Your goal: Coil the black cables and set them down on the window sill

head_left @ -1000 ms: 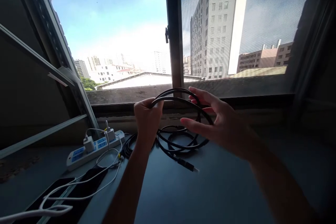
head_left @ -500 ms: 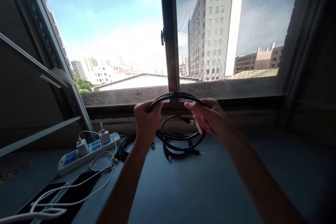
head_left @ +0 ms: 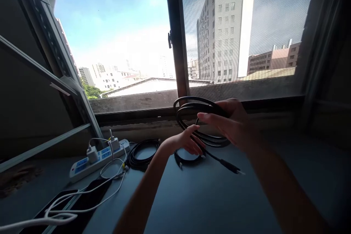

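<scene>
My right hand (head_left: 230, 120) grips a coiled black cable (head_left: 192, 105) at its right side, thumb laid across the loops. The coil hangs above the table, and one end with a dark plug (head_left: 230, 166) and a light metal tip dangles at lower right. At the coil's lower left, my left hand (head_left: 189, 140) has its thumb and fingers apart; whether the fingertips touch the loops I cannot tell. Beneath it lies another black coiled cable (head_left: 188, 160) on the table, partly hidden by the hand. A larger black cable coil (head_left: 134, 161) rests further left.
A white power strip (head_left: 101, 155) with plugged-in chargers stands at left, with white cords (head_left: 90, 210) trailing over dark flat objects. Behind the grey-blue table (head_left: 192, 204) are a window frame (head_left: 175, 40) and its sill. Metal bars (head_left: 41, 67) slant along the left.
My left hand has let go of the coil's upper left and moved down and right, its fingers opening. The right hand keeps the coil, now tilted, with its plug end hanging farther right.
</scene>
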Tool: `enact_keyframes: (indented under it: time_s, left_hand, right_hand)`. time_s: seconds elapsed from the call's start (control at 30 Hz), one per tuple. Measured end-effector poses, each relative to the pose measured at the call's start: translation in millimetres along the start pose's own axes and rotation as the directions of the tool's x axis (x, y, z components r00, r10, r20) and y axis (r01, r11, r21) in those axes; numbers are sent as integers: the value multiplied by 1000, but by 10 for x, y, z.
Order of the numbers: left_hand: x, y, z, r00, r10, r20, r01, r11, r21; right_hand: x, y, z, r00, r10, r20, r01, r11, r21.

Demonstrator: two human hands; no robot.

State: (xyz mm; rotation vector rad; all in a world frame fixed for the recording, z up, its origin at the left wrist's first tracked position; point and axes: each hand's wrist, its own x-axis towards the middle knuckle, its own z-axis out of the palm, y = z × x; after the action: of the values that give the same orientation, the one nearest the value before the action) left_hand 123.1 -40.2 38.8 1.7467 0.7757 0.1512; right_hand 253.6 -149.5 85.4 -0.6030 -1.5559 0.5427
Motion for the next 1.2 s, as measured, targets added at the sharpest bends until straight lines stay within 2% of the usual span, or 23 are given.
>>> enact_keyframes:
  time_s: [0.03, 0.1, 0.17, 0.23, 0.3, 0.4, 0.47, 0.53, 0.6, 0.7, 0.77, 0.8, 0.93, 1.0, 1.1, 1.2]
  left_hand:
    - [11, -12, 9, 998, 55, 3, -55, 998, -28]
    - [37, -34, 29, 978, 199, -60, -205, 972, -111]
    - [69, -50, 42, 928, 321, -188, -354, 917, -182]
    - [103, -59, 33, 873, 381, -303, -456, 858, -235]
    - [130, -61, -1, 839, 388, -382, -507, 812, -290]
    - [138, -46, -76, 790, 322, -522, -542, 764, -349]
    - [114, -22, -122, 733, 293, -614, -587, 728, -354]
    - [66, 9, -161, 664, 328, -672, -662, 676, -325]
    - [1, 37, -192, 605, 401, -688, -722, 641, -261]
    - [-94, 73, -229, 588, 452, -671, -702, 697, -146]
    - [-140, 97, -237, 550, 470, -691, -659, 752, -13]
    - [-157, 111, -233, 501, 494, -711, -639, 765, 81]
    - [-210, 167, -147, 231, 632, -740, -527, 720, 451]
    - [-238, 184, -77, 133, 691, -710, -460, 678, 573]
    - [-270, 190, 15, 52, 756, -652, -405, 613, 679]
    - [-283, 195, 60, 1, 760, -650, -443, 583, 681]
  right_hand:
    - [-8, -26, -1, 1000, -3, 14, 3, 1000, -24]
    - [-20, -60, -7, 1000, 5, 23, -3, 998, -59]
    - [-14, -44, -19, 1000, 14, 19, -13, 998, -55]
    - [20, 37, -41, 999, 33, -1, -33, 999, -35]
    - [79, 181, -77, 996, 72, -55, -73, 997, -17]
    - [178, 448, -153, 973, 142, -183, -143, 990, 4]
    - [223, 611, -201, 963, 168, -213, -175, 984, -16]
    - [241, 734, -236, 960, 165, -227, -191, 977, -98]
    - [235, 811, -250, 962, 128, -241, -193, 943, -270]
    - [207, 847, -225, 974, 64, -219, -183, 789, -587]
    - [192, 838, -183, 980, 52, -191, -174, 688, -704]
    - [188, 831, -160, 980, 55, -189, -177, 669, -722]
    - [192, 826, -108, 968, 69, -241, -217, 715, -665]
    - [200, 838, -115, 965, 49, -256, -212, 719, -662]
    - [209, 841, -134, 968, -17, -249, -172, 676, -717]
    - [209, 803, -132, 971, -119, -209, -96, 605, -790]
